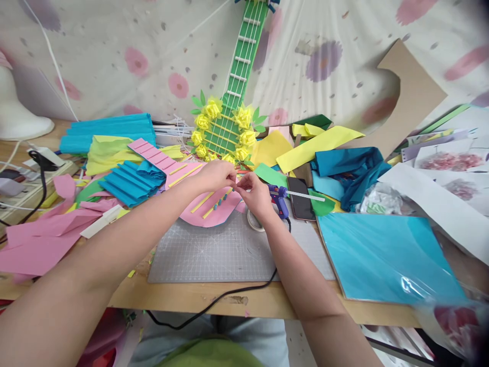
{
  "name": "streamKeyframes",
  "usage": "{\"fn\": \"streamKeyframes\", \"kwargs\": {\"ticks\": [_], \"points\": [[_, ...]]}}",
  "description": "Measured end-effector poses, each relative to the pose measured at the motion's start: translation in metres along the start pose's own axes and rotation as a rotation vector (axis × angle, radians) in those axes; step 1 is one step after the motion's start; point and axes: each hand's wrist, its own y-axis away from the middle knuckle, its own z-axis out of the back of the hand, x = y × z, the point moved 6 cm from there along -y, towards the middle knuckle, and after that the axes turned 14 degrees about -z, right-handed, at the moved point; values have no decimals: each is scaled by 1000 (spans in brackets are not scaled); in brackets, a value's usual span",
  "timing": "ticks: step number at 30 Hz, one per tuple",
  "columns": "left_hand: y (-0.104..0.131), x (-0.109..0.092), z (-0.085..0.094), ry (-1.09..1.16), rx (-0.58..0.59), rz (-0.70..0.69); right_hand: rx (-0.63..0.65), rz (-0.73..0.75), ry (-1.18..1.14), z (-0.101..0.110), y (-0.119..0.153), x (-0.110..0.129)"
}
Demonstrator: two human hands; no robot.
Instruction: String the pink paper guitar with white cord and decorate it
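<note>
A pink paper guitar shape [206,210] with yellow strips and small blue pieces lies on the grey cutting mat [214,255]. Over its right part, my left hand [217,176] and my right hand [255,191] meet at the fingertips. Both hands are pinched closed; what is between their fingers is too small to make out. Just right of my right hand is a purple glue gun [280,200] with a white glue stick, and a roll of tape [255,220] lies partly under that hand. Behind stands a green paper guitar [239,71] ringed with yellow flowers.
A phone [301,200] lies right of the glue gun. Blue sheets [389,255] in plastic cover the right side. Pink paper scraps [38,244] and a power strip [42,191] are at the left. A black cable [229,293] crosses the table's front edge.
</note>
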Motion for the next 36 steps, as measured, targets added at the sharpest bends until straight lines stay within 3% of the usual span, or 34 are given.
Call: {"fn": "streamKeyframes", "kwargs": {"ticks": [3,6,10,15,18,36], "points": [[5,4,-2,123,-18,32,-17,-9,-29,-1,1,-3],[19,11,-2,255,-157,51,-27,-67,-164,-5,1,-16],[48,23,-12,183,-312,125,16,-126,-334,-16,0,-38],[68,28,-44,94,-282,92,24,-84,-234,-24,3,-41],[72,29,-53,46,-271,86,15,-50,-141,-24,6,-36],[76,26,-52,28,-332,138,-5,-5,60,-24,8,-29]]}}
